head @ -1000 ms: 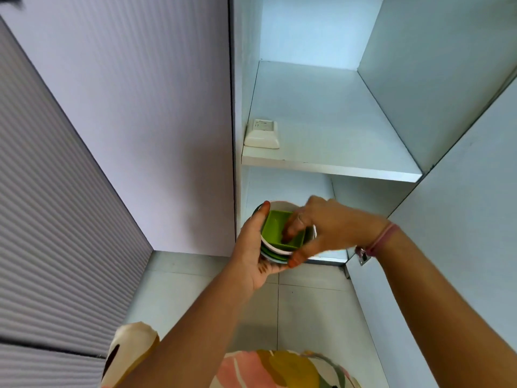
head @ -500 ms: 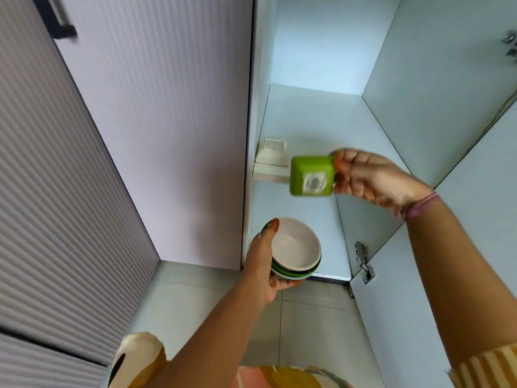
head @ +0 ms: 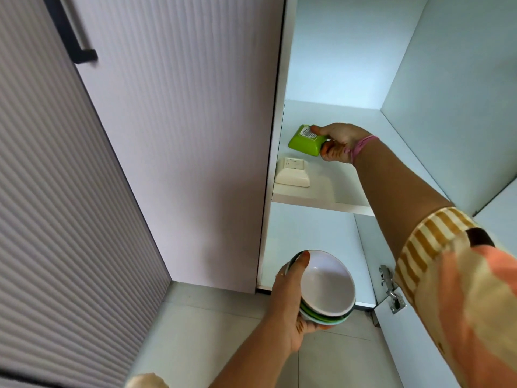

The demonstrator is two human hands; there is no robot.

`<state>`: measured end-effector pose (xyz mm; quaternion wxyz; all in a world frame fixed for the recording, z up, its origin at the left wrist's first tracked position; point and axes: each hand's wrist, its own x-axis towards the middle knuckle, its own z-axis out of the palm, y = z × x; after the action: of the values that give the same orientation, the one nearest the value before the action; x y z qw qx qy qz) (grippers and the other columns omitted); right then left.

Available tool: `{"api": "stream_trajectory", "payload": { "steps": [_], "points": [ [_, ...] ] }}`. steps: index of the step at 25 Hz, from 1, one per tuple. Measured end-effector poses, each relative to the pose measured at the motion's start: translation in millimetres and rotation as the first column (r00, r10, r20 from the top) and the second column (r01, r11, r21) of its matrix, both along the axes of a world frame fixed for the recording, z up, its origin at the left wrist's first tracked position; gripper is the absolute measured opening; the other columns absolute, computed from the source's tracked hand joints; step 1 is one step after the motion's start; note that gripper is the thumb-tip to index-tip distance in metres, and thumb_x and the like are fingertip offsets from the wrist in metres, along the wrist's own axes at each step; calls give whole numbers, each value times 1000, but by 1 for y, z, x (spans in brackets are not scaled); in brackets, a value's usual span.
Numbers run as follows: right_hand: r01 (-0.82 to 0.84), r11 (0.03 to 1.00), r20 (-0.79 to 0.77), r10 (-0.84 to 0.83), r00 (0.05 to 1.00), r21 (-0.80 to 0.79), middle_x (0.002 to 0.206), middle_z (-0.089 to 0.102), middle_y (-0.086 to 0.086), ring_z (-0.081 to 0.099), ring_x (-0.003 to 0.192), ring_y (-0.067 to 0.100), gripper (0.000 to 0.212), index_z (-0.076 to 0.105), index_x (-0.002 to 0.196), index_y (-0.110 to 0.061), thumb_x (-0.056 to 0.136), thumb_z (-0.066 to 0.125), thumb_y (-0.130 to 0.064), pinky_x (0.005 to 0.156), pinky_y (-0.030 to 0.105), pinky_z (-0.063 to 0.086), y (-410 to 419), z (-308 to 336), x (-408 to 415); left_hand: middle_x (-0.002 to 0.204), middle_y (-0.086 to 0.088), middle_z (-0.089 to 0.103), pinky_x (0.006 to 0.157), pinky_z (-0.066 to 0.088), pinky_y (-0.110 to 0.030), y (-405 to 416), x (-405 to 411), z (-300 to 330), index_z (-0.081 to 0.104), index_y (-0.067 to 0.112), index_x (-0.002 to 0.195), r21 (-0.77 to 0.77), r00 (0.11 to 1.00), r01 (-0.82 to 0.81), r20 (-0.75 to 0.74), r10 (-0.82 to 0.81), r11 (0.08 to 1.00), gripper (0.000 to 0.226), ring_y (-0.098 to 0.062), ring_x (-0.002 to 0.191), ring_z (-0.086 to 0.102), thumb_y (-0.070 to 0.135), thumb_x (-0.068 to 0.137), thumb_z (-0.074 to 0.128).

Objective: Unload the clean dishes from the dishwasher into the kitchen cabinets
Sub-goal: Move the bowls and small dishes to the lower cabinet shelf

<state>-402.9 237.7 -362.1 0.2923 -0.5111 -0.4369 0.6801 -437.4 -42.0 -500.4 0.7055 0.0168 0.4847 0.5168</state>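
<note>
My right hand grips a small green square dish, turned bottom up with a label showing, on or just above the upper shelf of the open white cabinet. It lies just behind a white square dish resting upside down near the shelf's front left. My left hand holds a stack of bowls in front of the lower compartment. The top bowl is white inside, with green and pale rims beneath it. My thumb hooks over the stack's rim.
A closed ribbed lilac door with a dark handle fills the left. The open cabinet door with a metal hinge stands at the right. Pale floor tiles lie below.
My right hand lifted the green dish out of the bowl stack and carried it up and back onto the upper shelf. The left hand kept holding the bowls low.
</note>
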Motion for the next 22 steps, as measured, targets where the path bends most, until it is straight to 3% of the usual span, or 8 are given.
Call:
{"api": "stream_trajectory", "payload": {
  "steps": [2,4,5,8,11,13,18,22],
  "points": [
    [-15,1000,27,15,1000,5,91,59,5,54,79,11,14,55,90,-10,90,65,-19,70,13,46,7,-7,-7,120,-17,56,79,51,-65,2,-3,-4,55,32,119,-3,1000,6,7,-6,1000,50,-41,106,58,49,75,73],
    [-41,999,58,39,998,33,102,59,7,55,95,13,14,55,91,-9,88,67,-17,99,25,44,14,-13,-13,120,-17,56,78,52,-64,3,-6,-7,56,32,118,-7,1000,9,9,-9,1000,49,-41,106,58,49,75,73],
    [-58,997,87,53,995,53,107,59,8,55,100,14,15,56,92,-9,88,68,-17,103,32,43,17,-15,-16,120,-17,56,78,52,-64,4,-7,-9,56,31,118,-7,1000,8,12,-8,1000,49,-41,106,58,48,75,73],
    [-116,984,180,91,980,134,119,61,12,58,110,16,22,58,104,-5,88,67,-18,103,39,45,18,-17,-22,119,-18,57,79,51,-65,7,-11,-12,56,29,118,-2,999,15,32,-15,1000,47,-42,106,59,46,77,72],
    [-144,969,214,100,972,201,119,62,12,57,99,15,39,56,120,-2,88,68,-21,100,32,48,18,-19,-27,119,-19,57,82,50,-66,8,-13,-13,55,28,118,10,999,13,37,-13,1000,45,-42,106,59,44,79,71],
    [-173,955,275,104,956,242,106,60,9,55,90,14,38,59,113,-5,85,70,-29,87,25,51,20,-21,-28,120,-19,56,81,50,-66,8,-14,-11,55,28,118,22,999,5,45,-5,1000,46,-43,107,58,43,78,71],
    [-229,917,436,69,897,327,94,56,8,53,80,14,51,62,105,-3,80,71,-47,80,26,50,27,-26,-27,118,-19,56,80,51,-66,4,-20,-9,54,28,118,11,999,-16,30,16,1000,47,-42,106,57,42,77,72],
    [-292,848,595,-34,803,443,86,57,12,51,76,22,57,68,102,-1,82,65,-54,72,33,45,16,-30,-29,119,-20,57,80,51,-65,2,-20,-4,54,27,120,20,998,-31,54,30,999,48,-43,106,58,42,77,71]
  ]
}}
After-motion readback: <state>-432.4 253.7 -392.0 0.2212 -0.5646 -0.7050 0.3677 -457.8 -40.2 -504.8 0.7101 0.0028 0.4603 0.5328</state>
